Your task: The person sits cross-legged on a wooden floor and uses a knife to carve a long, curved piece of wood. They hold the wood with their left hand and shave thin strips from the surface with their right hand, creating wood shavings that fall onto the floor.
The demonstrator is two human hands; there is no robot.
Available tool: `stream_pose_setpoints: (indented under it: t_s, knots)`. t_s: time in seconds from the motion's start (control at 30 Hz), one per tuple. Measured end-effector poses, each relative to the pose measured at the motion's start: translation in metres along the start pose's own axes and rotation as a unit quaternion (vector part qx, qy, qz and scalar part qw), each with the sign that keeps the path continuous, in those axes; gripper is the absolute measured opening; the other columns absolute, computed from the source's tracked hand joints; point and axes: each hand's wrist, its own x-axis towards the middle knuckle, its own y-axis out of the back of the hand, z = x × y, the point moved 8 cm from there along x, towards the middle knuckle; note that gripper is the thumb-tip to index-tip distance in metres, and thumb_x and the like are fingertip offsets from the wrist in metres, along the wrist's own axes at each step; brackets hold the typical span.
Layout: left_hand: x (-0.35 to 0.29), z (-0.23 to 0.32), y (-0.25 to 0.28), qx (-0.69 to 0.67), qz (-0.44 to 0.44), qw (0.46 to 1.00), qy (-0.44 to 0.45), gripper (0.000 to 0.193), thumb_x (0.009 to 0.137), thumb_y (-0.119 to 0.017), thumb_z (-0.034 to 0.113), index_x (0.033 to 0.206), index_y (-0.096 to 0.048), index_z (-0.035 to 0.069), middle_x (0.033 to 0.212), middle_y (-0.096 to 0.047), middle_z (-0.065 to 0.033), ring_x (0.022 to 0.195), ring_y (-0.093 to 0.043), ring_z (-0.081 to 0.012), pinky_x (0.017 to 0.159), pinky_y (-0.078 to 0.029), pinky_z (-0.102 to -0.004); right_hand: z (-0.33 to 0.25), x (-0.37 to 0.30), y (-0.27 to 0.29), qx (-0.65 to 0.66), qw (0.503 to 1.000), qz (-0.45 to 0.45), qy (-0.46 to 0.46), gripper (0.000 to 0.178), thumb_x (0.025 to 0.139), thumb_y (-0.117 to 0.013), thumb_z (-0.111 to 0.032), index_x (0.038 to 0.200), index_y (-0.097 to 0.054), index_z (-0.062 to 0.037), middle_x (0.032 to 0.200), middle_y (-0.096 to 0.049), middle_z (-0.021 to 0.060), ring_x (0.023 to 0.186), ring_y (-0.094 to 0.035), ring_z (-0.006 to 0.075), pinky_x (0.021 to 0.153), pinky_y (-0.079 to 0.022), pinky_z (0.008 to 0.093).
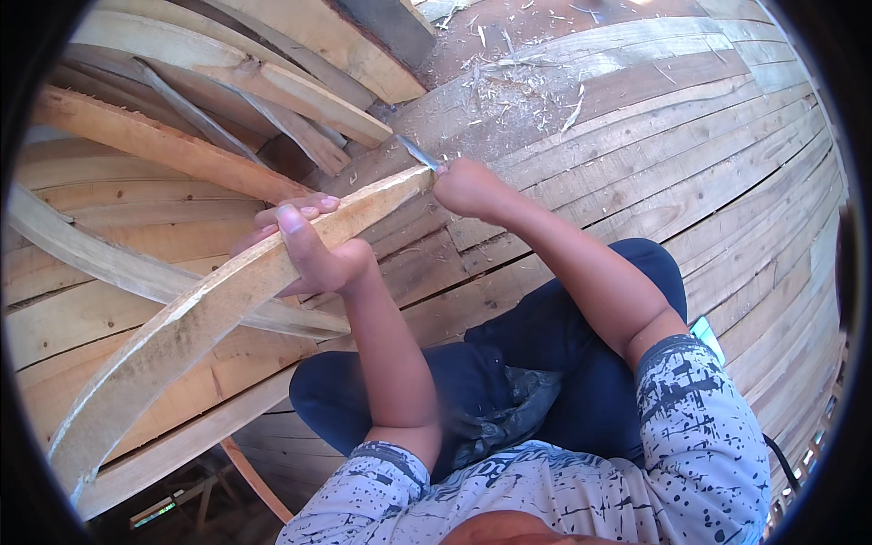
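A long curved wooden plank runs from the lower left up to its narrow end in the middle. My left hand grips it not far from that end, thumb on one side and fingertips over the other. Closed in a fist beside the plank's tip is my right hand. It holds a bladed tool, whose flat metal blade sticks out to the upper left, close to the plank's end. The tool's handle is hidden inside my fist, and I cannot tell whether the blade touches the wood.
Several loose boards and curved timbers lie piled at the upper left. Wood shavings are scattered over the plank floor ahead. My folded legs are close below my hands. A gap with dark space shows at the lower left.
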Motion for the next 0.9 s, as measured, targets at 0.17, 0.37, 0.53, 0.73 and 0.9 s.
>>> stream_pose_setpoints:
  t_s: [0.17,0.37,0.53,0.73,0.9]
  knots:
    - [-0.001,0.003,-0.003,-0.018,0.000,1.000,-0.006,0.027,0.079,-0.061,0.004,0.097,-0.042,0.005,0.062,-0.051,-0.0106,0.046,-0.055,-0.0186,0.047,-0.055,-0.0319,0.000,-0.006,0.003,0.059,0.998,-0.019,-0.023,0.040,0.092,-0.047,-0.023,0.107,-0.067,0.0089,0.098,-0.068,0.0316,0.097,-0.067,0.0460,0.083,-0.053,0.0473]
    - [0.000,0.004,-0.007,-0.003,-0.023,0.999,-0.027,0.027,0.079,-0.061,0.005,0.098,-0.041,0.005,0.061,-0.051,-0.0109,0.044,-0.054,-0.0188,0.046,-0.054,-0.0321,0.011,-0.008,-0.003,0.144,0.984,-0.058,-0.089,0.041,0.093,-0.048,-0.023,0.107,-0.066,0.0105,0.099,-0.068,0.0319,0.098,-0.066,0.0460,0.084,-0.052,0.0473]
    - [0.001,0.006,-0.008,0.001,-0.013,0.999,-0.031,0.026,0.079,-0.061,0.005,0.096,-0.041,0.004,0.061,-0.051,-0.0109,0.044,-0.054,-0.0190,0.046,-0.054,-0.0321,0.002,0.002,-0.012,0.056,0.996,0.038,0.063,0.047,0.101,-0.042,-0.029,0.099,-0.063,0.0124,0.080,-0.067,0.0259,0.073,-0.069,0.0378,0.065,-0.052,0.0486]
    - [0.002,0.000,0.002,0.010,-0.003,1.000,-0.013,0.025,0.079,-0.063,0.006,0.092,-0.041,0.005,0.062,-0.051,-0.0106,0.045,-0.054,-0.0187,0.046,-0.053,-0.0307,-0.019,-0.031,-0.002,0.117,0.992,-0.037,-0.013,0.040,0.089,-0.049,-0.020,0.109,-0.067,0.0101,0.094,-0.068,0.0306,0.085,-0.070,0.0415,0.070,-0.056,0.0445]
    - [-0.001,0.007,-0.005,0.012,0.005,1.000,-0.012,0.027,0.079,-0.064,0.006,0.093,-0.041,0.006,0.062,-0.051,-0.0099,0.047,-0.055,-0.0185,0.046,-0.054,-0.0305,-0.004,-0.015,-0.008,0.123,0.990,-0.053,-0.035,0.039,0.092,-0.048,-0.022,0.106,-0.066,0.0088,0.081,-0.066,0.0198,0.065,-0.066,0.0267,0.058,-0.053,0.0439]
